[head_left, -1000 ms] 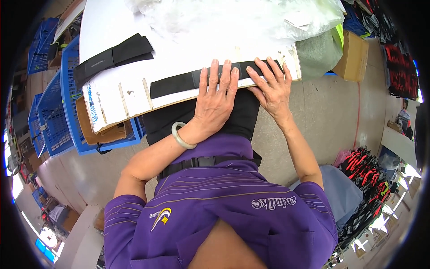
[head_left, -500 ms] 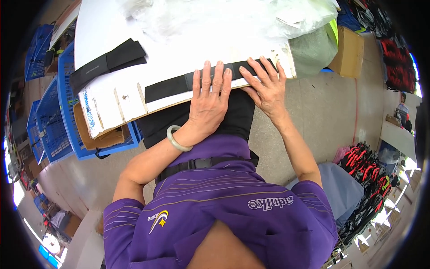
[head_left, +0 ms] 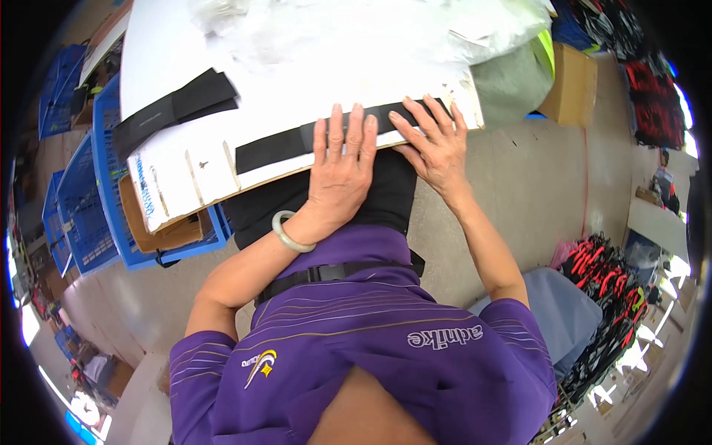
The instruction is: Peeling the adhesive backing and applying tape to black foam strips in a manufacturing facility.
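Note:
A flat black fabric strip [head_left: 268, 150] lies along the near edge of the white table [head_left: 311, 81]. My left hand [head_left: 342, 167] rests flat on the middle of it, fingers stretched forward. Toward the strip's right end, my right hand [head_left: 439, 148] lies with its fingers spread on the fabric and its thumb by the table edge. Both hands are open and press on the strip, hiding parts of it. Farther left on the table, a small pile of similar black strips [head_left: 176, 107] overhangs the left edge.
Crumpled clear plastic bags [head_left: 297, 37] cover the far side of the table. Blue crates [head_left: 111, 200] stand at the left, one with a cardboard box [head_left: 141, 222] inside. A brown carton [head_left: 575, 85] sits at the right, and red-and-black goods [head_left: 604, 297] are piled lower right.
Both hands stay flat on the strip, with their fingers shifted only slightly. The whole view has drifted a little to the left.

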`<state>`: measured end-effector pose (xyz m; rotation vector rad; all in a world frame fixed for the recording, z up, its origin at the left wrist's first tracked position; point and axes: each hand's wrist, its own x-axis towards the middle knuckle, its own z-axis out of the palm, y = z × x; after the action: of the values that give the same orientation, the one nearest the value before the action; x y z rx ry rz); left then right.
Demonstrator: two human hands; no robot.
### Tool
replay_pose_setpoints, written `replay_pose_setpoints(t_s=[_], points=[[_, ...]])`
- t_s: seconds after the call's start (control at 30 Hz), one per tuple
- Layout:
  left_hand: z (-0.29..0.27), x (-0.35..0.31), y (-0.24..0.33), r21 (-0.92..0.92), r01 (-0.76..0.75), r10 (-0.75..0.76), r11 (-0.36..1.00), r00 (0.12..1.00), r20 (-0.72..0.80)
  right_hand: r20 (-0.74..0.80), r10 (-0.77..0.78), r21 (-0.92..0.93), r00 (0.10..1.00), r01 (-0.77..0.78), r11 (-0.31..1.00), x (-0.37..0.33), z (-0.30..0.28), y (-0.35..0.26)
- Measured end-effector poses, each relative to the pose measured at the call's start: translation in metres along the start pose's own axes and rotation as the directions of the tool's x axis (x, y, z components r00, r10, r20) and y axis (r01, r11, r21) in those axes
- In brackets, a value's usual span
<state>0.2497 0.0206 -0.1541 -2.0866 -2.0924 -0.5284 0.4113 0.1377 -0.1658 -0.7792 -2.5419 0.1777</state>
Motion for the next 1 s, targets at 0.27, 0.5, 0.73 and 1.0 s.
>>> replay_pose_setpoints(t_s=[0.27,0.5,0.73,1.0], points=[[-0.002,0.001,0.0,-0.019,-0.007,0.007,1.0,1.0,-0.006,0.039,0.026,0.165,0.999,-0.032,0.986,0.014,-0.021,-0.006],[0.011,-0.008,-0.002,0.007,0.006,-0.007,1.0,0.999,0.044,-0.005,-0.248,0.445,0.969,0.225,0.867,0.098,0.006,-0.066],[0.014,-0.01,0.002,-0.015,0.051,-0.05,0.999,0.996,0.07,0.207,-0.422,0.442,0.882,0.301,0.845,0.13,0.035,-0.102],[0.01,-0.003,0.0,-0.023,0.024,-0.023,0.999,0.998,0.057,0.394,-0.334,0.542,0.856,0.077,0.837,0.141,0.042,-0.108]])
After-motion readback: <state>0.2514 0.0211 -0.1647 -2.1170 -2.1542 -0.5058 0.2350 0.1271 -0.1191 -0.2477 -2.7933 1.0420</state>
